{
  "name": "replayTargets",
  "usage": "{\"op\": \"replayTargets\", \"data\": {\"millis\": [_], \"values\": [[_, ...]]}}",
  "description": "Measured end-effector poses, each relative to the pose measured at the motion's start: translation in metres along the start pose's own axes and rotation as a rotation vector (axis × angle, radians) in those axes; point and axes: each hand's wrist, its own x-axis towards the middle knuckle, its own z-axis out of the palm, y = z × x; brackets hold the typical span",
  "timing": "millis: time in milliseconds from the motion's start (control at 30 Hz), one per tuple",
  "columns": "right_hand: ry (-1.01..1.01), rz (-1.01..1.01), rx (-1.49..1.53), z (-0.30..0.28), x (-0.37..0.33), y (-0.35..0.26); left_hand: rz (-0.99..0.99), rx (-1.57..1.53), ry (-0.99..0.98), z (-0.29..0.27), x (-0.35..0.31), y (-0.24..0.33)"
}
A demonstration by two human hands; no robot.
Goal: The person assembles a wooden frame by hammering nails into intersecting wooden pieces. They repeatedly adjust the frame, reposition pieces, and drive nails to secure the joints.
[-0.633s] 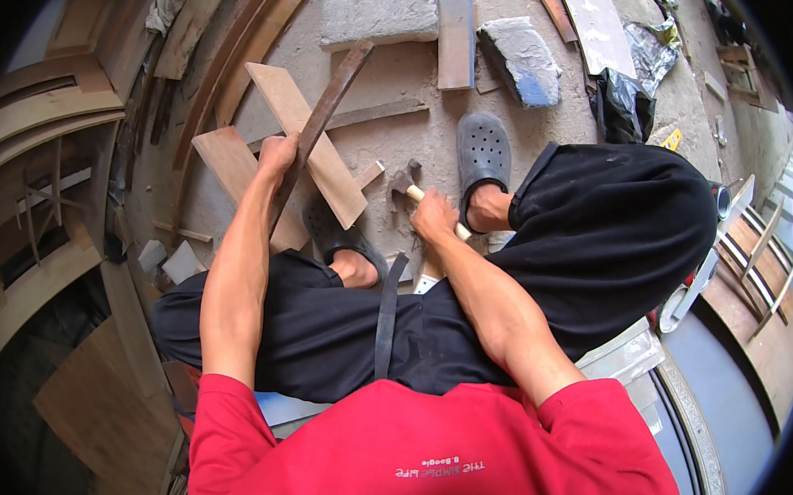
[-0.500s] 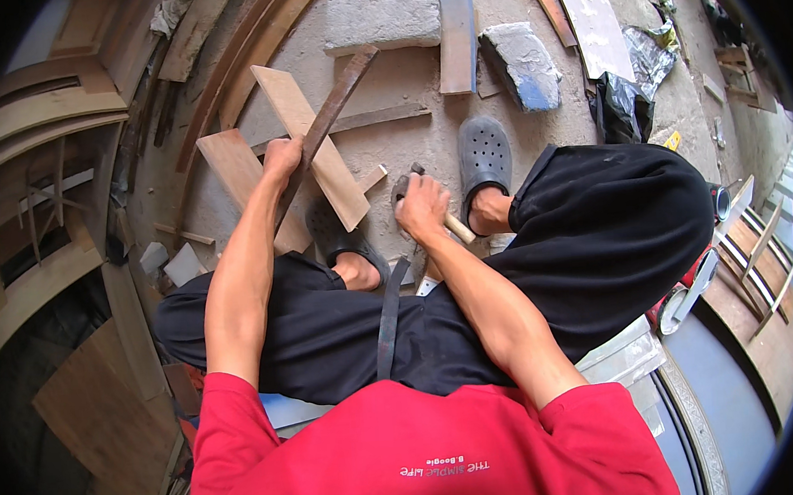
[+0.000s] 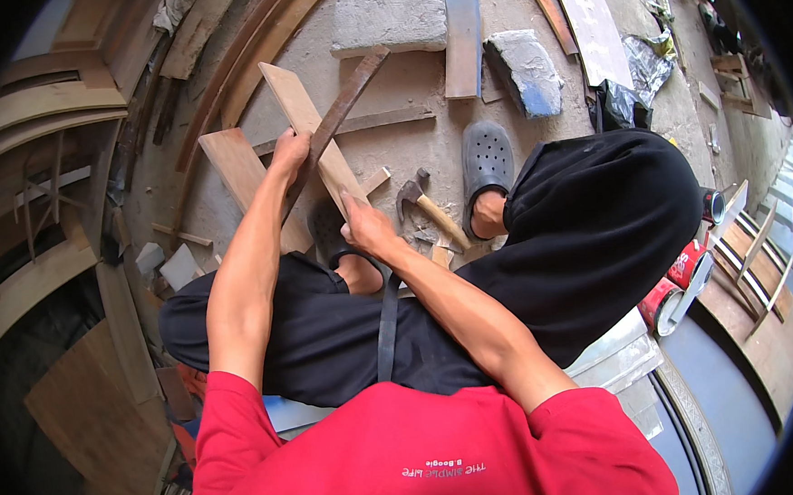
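I sit low in black trousers with my feet on a concrete floor. My left hand [image 3: 291,150] grips a dark narrow wooden strip [image 3: 351,91] where it crosses a light wooden plank [image 3: 300,108]. My right hand [image 3: 364,227] is closed on the lower end of that light plank, just above my left foot. A claw hammer [image 3: 424,205] with a wooden handle lies loose on the floor to the right of my right hand, beside my grey clog [image 3: 487,158].
A second plank [image 3: 232,162] lies left of the first. A concrete block [image 3: 387,12], a grey board [image 3: 463,39] and a stone [image 3: 526,72] sit beyond. Curved wooden frames [image 3: 43,115] fill the left; red cans [image 3: 680,280] stand at the right.
My right hand has let go of the hammer, which now lies on the floor, and moved left onto the light plank's lower end. My left hand keeps its grip.
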Motion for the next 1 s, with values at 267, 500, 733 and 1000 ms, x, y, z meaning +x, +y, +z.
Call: {"op": "replayTargets", "data": {"millis": [267,500,733,1000], "values": [[-0.082,0.090,0.070,-0.013,0.001,-0.012,0.044,-0.020,-0.003,-0.002,-0.008,-0.002],[-0.148,0.193,0.081,-0.025,0.002,-0.020,0.110,0.015,0.033,0.002,-0.017,0.004],[-0.142,0.206,0.120,-0.025,0.003,-0.014,-0.075,0.474,0.208,0.017,-0.024,0.016],[0.210,0.630,0.522,-0.028,0.018,0.017,0.034,0.435,0.410,-0.009,-0.040,0.003]]}}
